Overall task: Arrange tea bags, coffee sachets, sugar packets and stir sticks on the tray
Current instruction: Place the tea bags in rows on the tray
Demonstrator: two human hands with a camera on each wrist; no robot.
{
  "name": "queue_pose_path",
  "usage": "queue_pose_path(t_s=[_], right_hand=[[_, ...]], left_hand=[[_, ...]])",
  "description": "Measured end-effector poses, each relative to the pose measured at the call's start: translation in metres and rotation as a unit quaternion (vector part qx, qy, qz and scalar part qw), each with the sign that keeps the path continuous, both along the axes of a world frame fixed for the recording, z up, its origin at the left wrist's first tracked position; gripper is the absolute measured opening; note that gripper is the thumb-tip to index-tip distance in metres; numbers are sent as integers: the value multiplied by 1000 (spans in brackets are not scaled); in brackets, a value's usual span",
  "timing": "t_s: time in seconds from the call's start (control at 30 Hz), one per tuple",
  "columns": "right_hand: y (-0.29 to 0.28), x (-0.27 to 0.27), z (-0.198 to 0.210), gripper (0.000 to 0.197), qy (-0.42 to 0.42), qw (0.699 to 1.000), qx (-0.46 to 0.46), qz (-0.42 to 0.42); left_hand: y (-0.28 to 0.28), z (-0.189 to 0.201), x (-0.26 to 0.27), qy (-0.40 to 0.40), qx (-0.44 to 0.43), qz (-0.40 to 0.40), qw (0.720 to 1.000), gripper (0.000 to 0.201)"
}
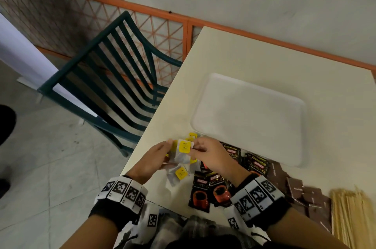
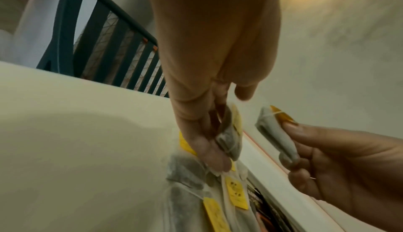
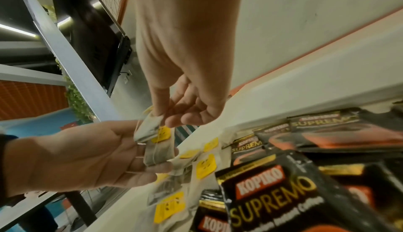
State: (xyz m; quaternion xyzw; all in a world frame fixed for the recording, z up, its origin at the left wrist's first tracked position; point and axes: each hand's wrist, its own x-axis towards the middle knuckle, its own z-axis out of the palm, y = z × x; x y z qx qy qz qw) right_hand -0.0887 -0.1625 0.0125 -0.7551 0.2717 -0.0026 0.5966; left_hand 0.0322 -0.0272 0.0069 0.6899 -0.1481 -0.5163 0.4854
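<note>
Over the table's left front corner my two hands each pinch a tea bag with a yellow tag. My left hand (image 1: 165, 150) grips one tea bag (image 2: 229, 142), and my right hand (image 1: 196, 148) pinches another tea bag (image 2: 274, 137) just beside it. More tea bags (image 1: 180, 174) lie loose on the table under my hands. The white tray (image 1: 248, 118) sits beyond them with nothing on it. Black Kopiko coffee sachets (image 1: 213, 189) lie under my right wrist. Brown sugar packets (image 1: 305, 189) and a bundle of wooden stir sticks (image 1: 352, 214) lie at the front right.
A dark green slatted chair (image 1: 114, 77) stands off the cream table's (image 1: 254, 59) left edge. An orange-framed lattice panel (image 1: 101, 14) runs along the wall behind. The tray's near edge lies close to the sachets.
</note>
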Motion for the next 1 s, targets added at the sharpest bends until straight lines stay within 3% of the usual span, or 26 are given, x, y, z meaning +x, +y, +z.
queue_pose_path(t_s=[0.1, 0.17, 0.27, 0.33, 0.43, 0.5, 0.53, 0.67, 0.77, 0.87, 0.93, 1.0], right_hand=[[4, 14, 1, 9, 8, 1000, -7, 1], [7, 22, -4, 23, 14, 999, -31, 0], [7, 27, -13, 14, 31, 998, -60, 19], [4, 27, -19, 25, 68, 991, -112, 31], [3, 24, -29, 49, 125, 952, -269, 74], [9, 24, -33, 55, 146, 914, -361, 118], [11, 25, -34, 55, 145, 908, -374, 122], [13, 34, -36, 40, 119, 935, -322, 85], [10, 38, -28, 20, 50, 982, -175, 50], [11, 40, -16, 11, 14, 996, -76, 34], [14, 43, -14, 11, -4, 999, -31, 15], [19, 46, -13, 22, -12, 1000, -25, 1]], left_hand=[[1, 6, 0, 49, -39, -14, 998, 47], [4, 4, 2, 26, -52, 0, 998, 30], [12, -5, 8, -10, -58, 42, 997, 16], [18, -10, 13, -38, -49, 74, 995, 13], [27, -15, 19, -59, -35, 98, 993, 12], [31, -18, 23, -70, -27, 105, 992, 16], [32, -19, 25, -75, -27, 108, 991, 18], [31, -17, 27, -87, -39, 108, 990, 16], [27, -14, 29, -98, -53, 101, 989, 13], [25, -6, 27, -81, -98, 50, 991, 29], [22, -2, 23, -38, -129, 16, 991, 30], [20, -2, 22, -43, -127, 4, 991, 27]])
